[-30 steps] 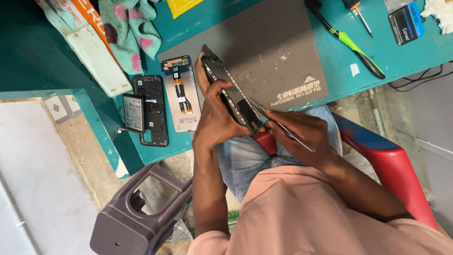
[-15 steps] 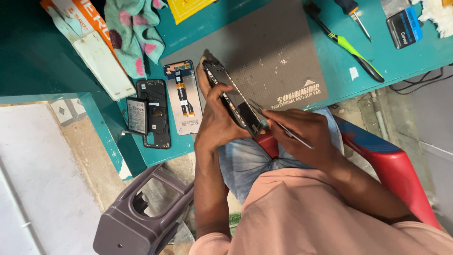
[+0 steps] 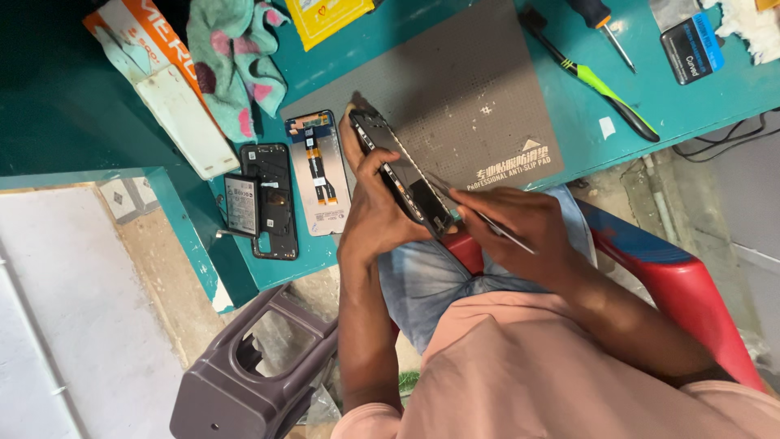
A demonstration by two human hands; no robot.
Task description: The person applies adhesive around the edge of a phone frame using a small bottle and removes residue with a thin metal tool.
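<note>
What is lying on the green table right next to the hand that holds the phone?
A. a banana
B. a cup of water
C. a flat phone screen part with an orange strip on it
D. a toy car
C. Beside the left hand, which grips the opened phone, a flat screen part with an orange ribbon strip lies on the green table.

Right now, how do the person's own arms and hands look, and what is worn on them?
Both hands are bare: the left hand and the right hand show no gloves, and no rings or watch can be seen. Both forearms are uncovered up to the elbow. Above that comes a salmon-pink shirt; its sleeves cannot be made out. Faded blue jeans cover the knees.
</note>
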